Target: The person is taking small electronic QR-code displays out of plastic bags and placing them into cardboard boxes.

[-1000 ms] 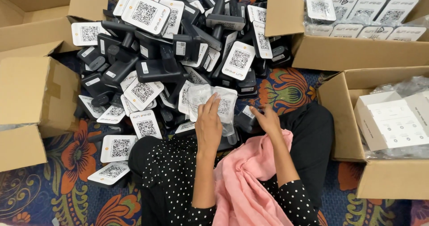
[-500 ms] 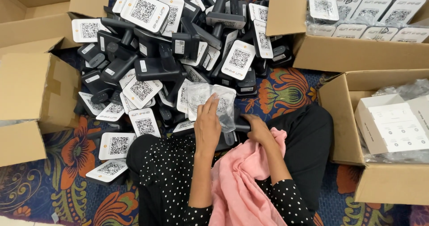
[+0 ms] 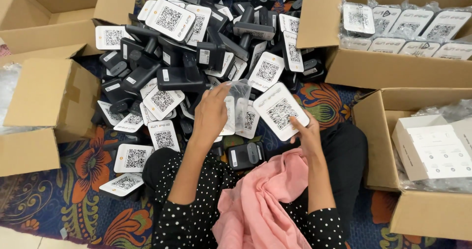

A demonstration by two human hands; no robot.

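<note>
Left hand (image 3: pixel 212 112): gripped a crinkled clear plastic bag (image 3: pixel 239 106), held above the near edge of the pile.
Right hand (image 3: pixel 306 129): grasped a white rounded rectangular placard with a square printed code (image 3: pixel 280 110) by its lower edge, tilted, just beside the bag.
Pile: black stands and white placards (image 3: pixel 196 57) heaped on the patterned floral rug (image 3: pixel 73 200).
Boxes: open brown cardboard box (image 3: pixel 344 62) at the rug's far right corner held bagged placards.
Lap: pink cloth (image 3: pixel 265 204).

Dense pile of black-and-white devices (image 3: pixel 196 57) blocks the way ahead. Cardboard boxes (image 3: pixel 49 106) wall the left; more boxes (image 3: pixel 383 67) wall the right. Open patterned rug (image 3: pixel 64 204) lies lower left.
</note>
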